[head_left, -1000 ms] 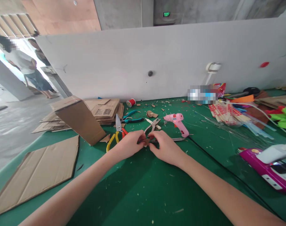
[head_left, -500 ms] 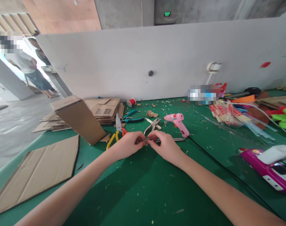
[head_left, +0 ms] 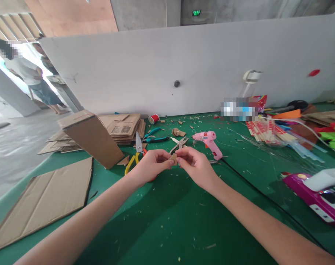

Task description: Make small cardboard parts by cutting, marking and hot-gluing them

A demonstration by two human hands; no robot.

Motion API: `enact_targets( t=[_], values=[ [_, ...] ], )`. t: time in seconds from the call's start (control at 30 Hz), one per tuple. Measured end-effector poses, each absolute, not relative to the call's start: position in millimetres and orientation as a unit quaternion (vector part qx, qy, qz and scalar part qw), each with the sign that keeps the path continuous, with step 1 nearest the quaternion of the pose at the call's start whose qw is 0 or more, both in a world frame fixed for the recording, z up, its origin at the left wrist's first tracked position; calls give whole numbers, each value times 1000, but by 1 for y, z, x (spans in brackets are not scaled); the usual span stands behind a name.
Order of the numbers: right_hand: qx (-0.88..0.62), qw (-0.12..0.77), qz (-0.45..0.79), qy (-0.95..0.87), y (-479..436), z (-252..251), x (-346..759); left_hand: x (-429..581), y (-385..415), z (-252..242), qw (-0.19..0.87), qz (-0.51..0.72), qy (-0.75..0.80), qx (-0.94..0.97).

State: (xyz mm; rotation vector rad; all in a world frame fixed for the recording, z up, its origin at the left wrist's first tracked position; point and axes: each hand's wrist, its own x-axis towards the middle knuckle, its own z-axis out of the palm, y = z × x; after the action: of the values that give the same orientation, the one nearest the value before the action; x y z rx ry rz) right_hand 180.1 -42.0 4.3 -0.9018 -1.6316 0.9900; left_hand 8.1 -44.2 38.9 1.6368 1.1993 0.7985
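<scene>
My left hand (head_left: 151, 164) and my right hand (head_left: 194, 164) meet above the green table (head_left: 161, 217), both pinching one small brown cardboard piece (head_left: 173, 158) between thumb and fingers. The piece is lifted a little off the table. Just behind my hands lie metal pliers (head_left: 178, 144), yellow-handled snips (head_left: 135, 154) and a pink glue gun (head_left: 209, 142). A silver tool lying behind my right hand is mostly hidden.
A folded cardboard box (head_left: 91, 138) leans on a stack of flat cardboard (head_left: 123, 129). A large cardboard sheet (head_left: 43, 200) lies at the left. Teal pliers (head_left: 154, 136), a red thread spool (head_left: 153, 119), sticks and coloured paper (head_left: 269, 132), a magenta toy (head_left: 313, 198). Two people stand far left (head_left: 29, 79).
Both hands have risen from the table surface, lifting the small cardboard piece up with them. The silver tool stays on the table behind them.
</scene>
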Motion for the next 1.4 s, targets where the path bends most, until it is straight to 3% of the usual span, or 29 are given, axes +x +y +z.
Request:
enact_targets(
  t=[0.27,0.6,0.9,1.13,1.4],
  values=[
    [-367,505,403,-669,-44,4,180,5,-45,36,429,329,474,695],
    [-364,509,417,-660,-45,3,180,9,-52,39,270,287,481,783],
    [-378,522,497,-581,-43,6,180,10,-54,36,326,336,488,737],
    [-376,534,568,-501,-44,8,177,13,-57,30,288,382,478,737],
    [-372,546,565,-494,-43,4,178,13,-59,33,269,355,465,765]
  ],
)
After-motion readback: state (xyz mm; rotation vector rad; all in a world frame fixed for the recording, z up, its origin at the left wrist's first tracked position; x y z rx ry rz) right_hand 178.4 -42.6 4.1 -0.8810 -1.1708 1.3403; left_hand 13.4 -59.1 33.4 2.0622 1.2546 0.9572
